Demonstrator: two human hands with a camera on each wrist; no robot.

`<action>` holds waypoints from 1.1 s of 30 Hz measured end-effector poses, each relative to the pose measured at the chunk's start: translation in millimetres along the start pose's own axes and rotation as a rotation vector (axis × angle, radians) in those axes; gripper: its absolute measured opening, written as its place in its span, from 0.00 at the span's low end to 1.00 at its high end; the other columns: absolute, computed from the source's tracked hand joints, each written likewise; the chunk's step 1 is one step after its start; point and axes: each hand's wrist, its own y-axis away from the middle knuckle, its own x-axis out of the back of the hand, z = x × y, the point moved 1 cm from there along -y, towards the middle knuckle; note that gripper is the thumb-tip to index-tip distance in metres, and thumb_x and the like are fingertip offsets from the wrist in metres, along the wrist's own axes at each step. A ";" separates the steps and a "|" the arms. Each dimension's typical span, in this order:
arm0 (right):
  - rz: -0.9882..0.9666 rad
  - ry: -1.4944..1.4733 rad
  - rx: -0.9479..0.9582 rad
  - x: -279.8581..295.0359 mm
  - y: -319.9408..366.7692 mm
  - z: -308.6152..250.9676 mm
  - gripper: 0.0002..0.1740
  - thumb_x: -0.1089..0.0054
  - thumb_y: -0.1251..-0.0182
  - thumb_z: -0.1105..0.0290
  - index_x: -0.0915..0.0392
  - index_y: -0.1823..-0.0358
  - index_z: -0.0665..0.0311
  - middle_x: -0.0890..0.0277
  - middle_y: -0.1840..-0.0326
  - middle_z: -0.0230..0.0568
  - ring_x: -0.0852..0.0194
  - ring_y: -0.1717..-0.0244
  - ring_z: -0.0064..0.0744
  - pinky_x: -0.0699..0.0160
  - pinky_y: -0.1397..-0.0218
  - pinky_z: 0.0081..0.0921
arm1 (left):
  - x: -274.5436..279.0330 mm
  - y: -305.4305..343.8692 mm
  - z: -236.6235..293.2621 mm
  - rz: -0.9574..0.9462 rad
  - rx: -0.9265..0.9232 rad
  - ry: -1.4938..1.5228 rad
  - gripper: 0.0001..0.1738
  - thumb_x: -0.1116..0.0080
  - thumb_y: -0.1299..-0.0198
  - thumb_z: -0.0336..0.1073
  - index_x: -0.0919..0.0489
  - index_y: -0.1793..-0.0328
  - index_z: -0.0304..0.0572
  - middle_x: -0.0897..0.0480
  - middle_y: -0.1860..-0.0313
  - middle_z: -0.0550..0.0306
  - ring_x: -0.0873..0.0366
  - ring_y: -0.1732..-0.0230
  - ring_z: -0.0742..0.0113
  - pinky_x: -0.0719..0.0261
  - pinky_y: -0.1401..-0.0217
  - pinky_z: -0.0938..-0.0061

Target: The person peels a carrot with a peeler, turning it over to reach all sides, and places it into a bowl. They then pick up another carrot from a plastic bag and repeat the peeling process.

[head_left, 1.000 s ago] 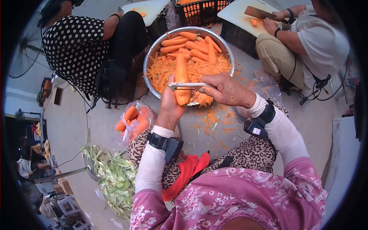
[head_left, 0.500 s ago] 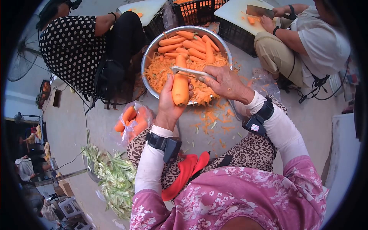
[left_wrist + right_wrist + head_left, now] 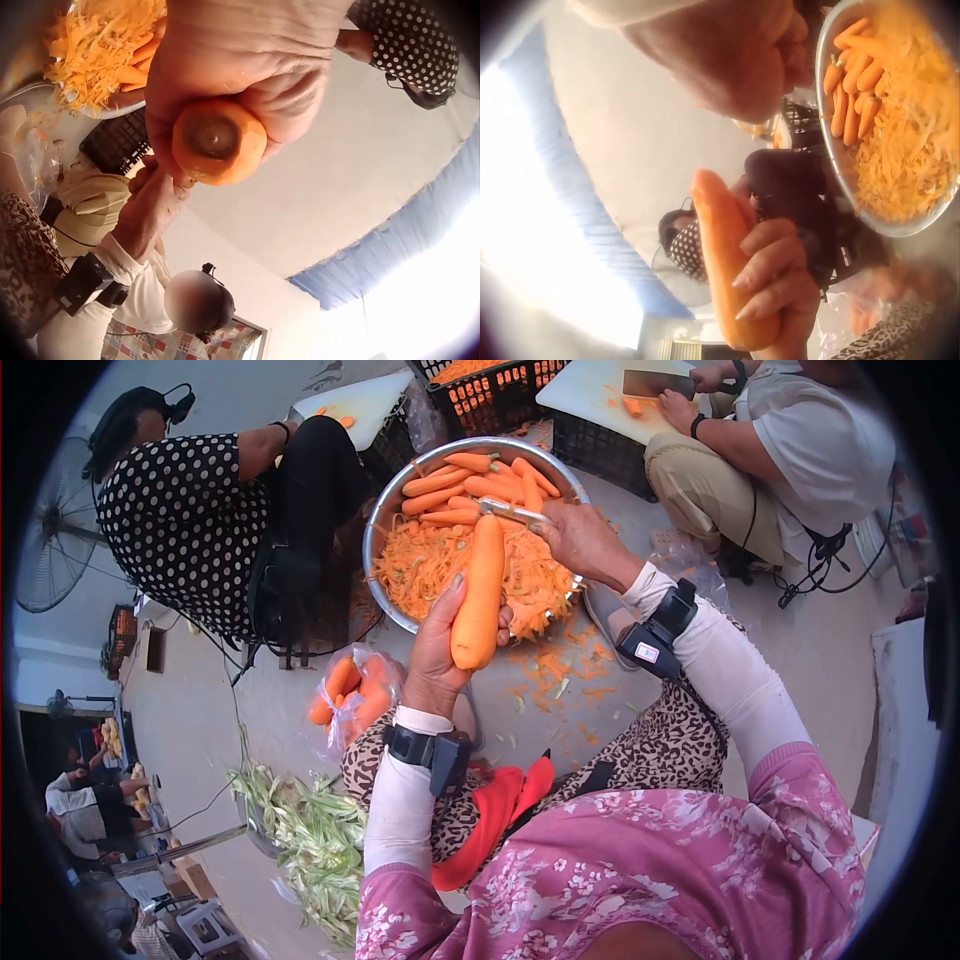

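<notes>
My left hand (image 3: 438, 640) grips a thick orange carrot (image 3: 480, 595), fingers wrapped around its lower part and the thumb along its side. The carrot points up and away from me; its blunt near end with a dark stem scar (image 3: 215, 139) faces the left wrist view. In my right hand (image 3: 592, 542) is a peeler (image 3: 513, 512), its head close to the carrot's far tip. Beneath both hands stands a round metal bowl (image 3: 374, 565), holding whole carrots (image 3: 436, 482) at the back and a heap of orange peelings (image 3: 415, 565) in front.
A plastic bag of carrots (image 3: 352, 695) sits left of my legs. Pale green husks (image 3: 310, 840) lie on the floor at lower left. Two people sit beyond the bowl, at white cutting boards (image 3: 590, 395) on black crates; the right one holds a cleaver (image 3: 657, 384). Scraps (image 3: 560, 685) litter the floor.
The peeler has moved from across the carrot's middle to its far tip, away from me. The left hand still holds the carrot, now showing more of its length.
</notes>
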 end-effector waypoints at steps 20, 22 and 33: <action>0.022 -0.008 0.123 -1.5 4.3 -9.5 0.11 0.47 0.34 0.66 0.31 0.67 0.68 0.30 0.74 0.55 0.29 0.69 0.59 0.32 0.68 0.44 | 24.4 -8.0 -0.9 0.159 -0.096 -0.134 0.21 0.55 0.32 0.43 0.32 0.40 0.35 0.20 0.58 0.46 0.20 0.62 0.61 0.19 0.61 0.71; -0.029 0.059 -0.031 -0.9 -1.2 0.3 0.12 0.47 0.34 0.65 0.30 0.68 0.68 0.30 0.75 0.54 0.29 0.70 0.58 0.32 0.69 0.42 | 17.2 -8.0 3.4 0.104 -0.101 -0.200 0.22 0.54 0.32 0.44 0.32 0.40 0.36 0.20 0.58 0.45 0.20 0.63 0.57 0.19 0.62 0.68; -0.212 -0.183 0.207 2.2 24.9 -45.9 0.11 0.46 0.34 0.64 0.28 0.64 0.66 0.29 0.76 0.53 0.29 0.73 0.53 0.32 0.70 0.40 | 22.7 -5.4 4.9 0.197 -0.128 -0.013 0.23 0.56 0.32 0.47 0.30 0.42 0.36 0.23 0.55 0.47 0.23 0.57 0.57 0.21 0.61 0.65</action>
